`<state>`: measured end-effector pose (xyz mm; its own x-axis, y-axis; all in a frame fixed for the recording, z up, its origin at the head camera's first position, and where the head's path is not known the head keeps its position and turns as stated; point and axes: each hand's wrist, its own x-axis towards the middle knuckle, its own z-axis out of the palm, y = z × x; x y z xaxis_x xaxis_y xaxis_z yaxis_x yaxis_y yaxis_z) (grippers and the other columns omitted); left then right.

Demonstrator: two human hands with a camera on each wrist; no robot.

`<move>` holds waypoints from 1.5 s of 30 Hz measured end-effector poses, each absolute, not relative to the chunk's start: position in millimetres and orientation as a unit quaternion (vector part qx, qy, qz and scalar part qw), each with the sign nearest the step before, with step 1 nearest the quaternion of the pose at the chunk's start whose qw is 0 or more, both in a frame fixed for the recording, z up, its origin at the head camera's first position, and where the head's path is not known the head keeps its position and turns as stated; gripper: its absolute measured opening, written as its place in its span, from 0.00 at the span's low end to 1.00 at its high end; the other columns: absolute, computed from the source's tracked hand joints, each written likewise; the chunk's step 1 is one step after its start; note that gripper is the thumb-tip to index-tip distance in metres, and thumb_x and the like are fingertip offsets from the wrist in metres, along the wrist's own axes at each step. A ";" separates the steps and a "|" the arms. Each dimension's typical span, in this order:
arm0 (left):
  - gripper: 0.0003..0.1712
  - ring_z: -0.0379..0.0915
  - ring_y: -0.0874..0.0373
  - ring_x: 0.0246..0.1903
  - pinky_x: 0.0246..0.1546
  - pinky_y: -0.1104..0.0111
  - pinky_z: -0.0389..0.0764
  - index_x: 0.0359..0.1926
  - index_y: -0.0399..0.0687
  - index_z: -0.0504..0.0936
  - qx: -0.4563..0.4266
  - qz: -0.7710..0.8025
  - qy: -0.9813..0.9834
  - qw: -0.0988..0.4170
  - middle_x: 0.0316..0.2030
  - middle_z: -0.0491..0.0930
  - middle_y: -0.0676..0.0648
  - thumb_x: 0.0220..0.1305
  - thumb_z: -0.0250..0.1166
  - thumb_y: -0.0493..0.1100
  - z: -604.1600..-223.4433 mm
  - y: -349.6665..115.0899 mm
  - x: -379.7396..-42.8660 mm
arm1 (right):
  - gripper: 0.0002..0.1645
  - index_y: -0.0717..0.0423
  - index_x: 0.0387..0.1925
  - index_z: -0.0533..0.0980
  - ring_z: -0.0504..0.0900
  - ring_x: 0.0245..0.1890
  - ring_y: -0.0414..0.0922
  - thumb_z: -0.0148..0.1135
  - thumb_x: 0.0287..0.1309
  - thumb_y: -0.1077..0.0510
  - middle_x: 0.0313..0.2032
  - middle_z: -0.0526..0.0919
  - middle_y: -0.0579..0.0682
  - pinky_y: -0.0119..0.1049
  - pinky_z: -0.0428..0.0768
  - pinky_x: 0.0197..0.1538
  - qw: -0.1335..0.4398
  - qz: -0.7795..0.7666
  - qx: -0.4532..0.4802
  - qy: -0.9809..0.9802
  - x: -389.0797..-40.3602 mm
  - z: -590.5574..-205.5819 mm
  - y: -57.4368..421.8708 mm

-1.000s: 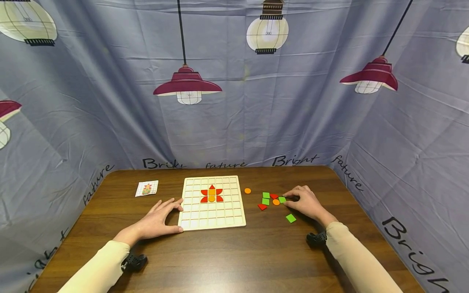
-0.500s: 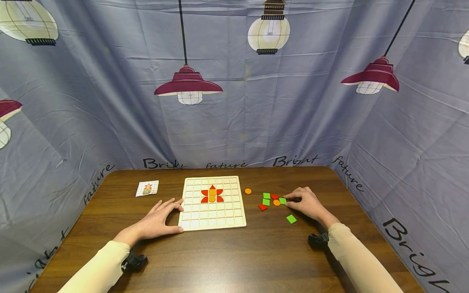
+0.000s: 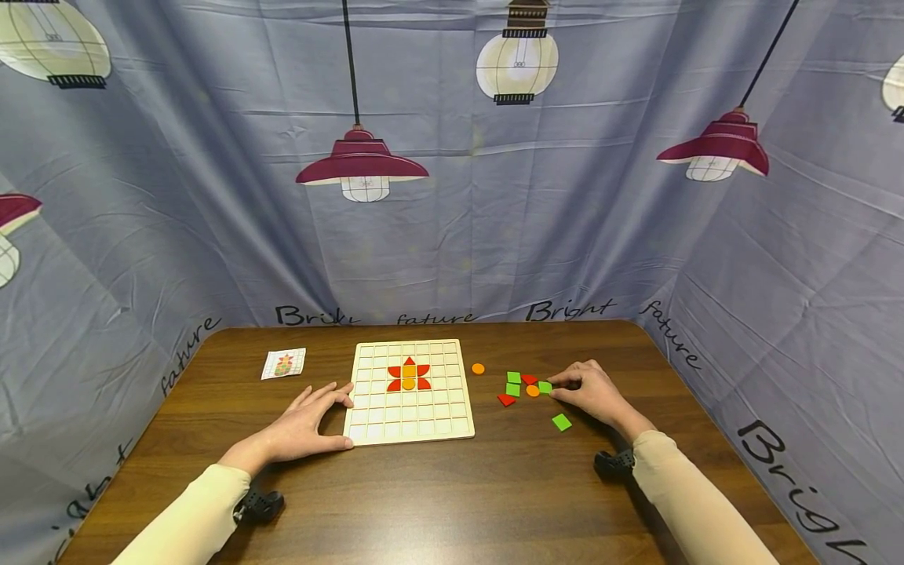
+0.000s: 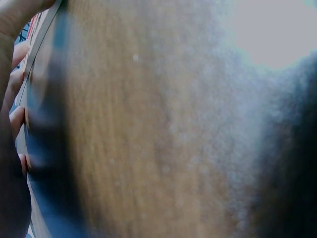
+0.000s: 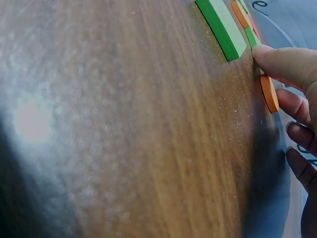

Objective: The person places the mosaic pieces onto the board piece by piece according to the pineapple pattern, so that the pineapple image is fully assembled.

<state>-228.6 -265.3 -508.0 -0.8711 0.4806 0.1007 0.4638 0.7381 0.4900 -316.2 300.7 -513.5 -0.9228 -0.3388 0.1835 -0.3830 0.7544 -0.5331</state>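
Observation:
At the left side of a pale grid board (image 3: 410, 416) lies my left hand (image 3: 300, 430), its fingers spread and the fingertips and thumb touching the board's edge. Red and orange pieces form a flower-like figure (image 3: 408, 375) on it. My right hand (image 3: 592, 392) rests on the table, thumb and index finger apart with their tips at a green square tile (image 3: 544, 388). In the right wrist view the thumb (image 5: 277, 59) touches a green tile's edge, and an orange disc (image 5: 269, 94) sits by the index finger, hidden from the head view. Neither hand visibly grips anything.
Beside the right hand lie green squares (image 3: 513, 390), red pieces (image 3: 506, 400) and an orange disc (image 3: 533, 391). Another green square (image 3: 561, 422) is nearer the front. A lone orange disc (image 3: 478, 369) lies by the board. A pattern card (image 3: 284, 363) lies at the back left.

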 end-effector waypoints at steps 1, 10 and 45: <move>0.34 0.53 0.37 0.75 0.73 0.36 0.42 0.56 0.57 0.75 0.254 0.260 0.932 0.016 0.75 0.63 0.43 0.58 0.72 0.68 -508.0 -265.3 -228.5 | 0.16 0.45 0.45 0.88 0.70 0.44 0.45 0.77 0.56 0.46 0.35 0.81 0.37 0.43 0.69 0.46 0.038 0.295 0.193 -0.935 -316.2 -513.6 300.7; 0.33 0.54 0.37 0.75 0.73 0.36 0.42 0.55 0.57 0.75 0.253 0.263 0.931 0.012 0.75 0.64 0.44 0.57 0.73 0.67 -507.4 -265.3 -228.1 | 0.13 0.43 0.42 0.88 0.70 0.43 0.44 0.78 0.55 0.48 0.35 0.81 0.38 0.43 0.70 0.46 0.053 0.293 0.200 -0.933 -316.8 -514.4 299.7; 0.35 0.53 0.37 0.75 0.73 0.36 0.42 0.56 0.56 0.75 0.253 0.262 0.931 0.017 0.75 0.63 0.44 0.57 0.72 0.69 -507.6 -266.9 -229.5 | 0.09 0.44 0.38 0.87 0.69 0.41 0.41 0.77 0.55 0.50 0.32 0.77 0.35 0.41 0.70 0.47 0.107 0.254 0.270 -0.923 -329.1 -480.8 219.8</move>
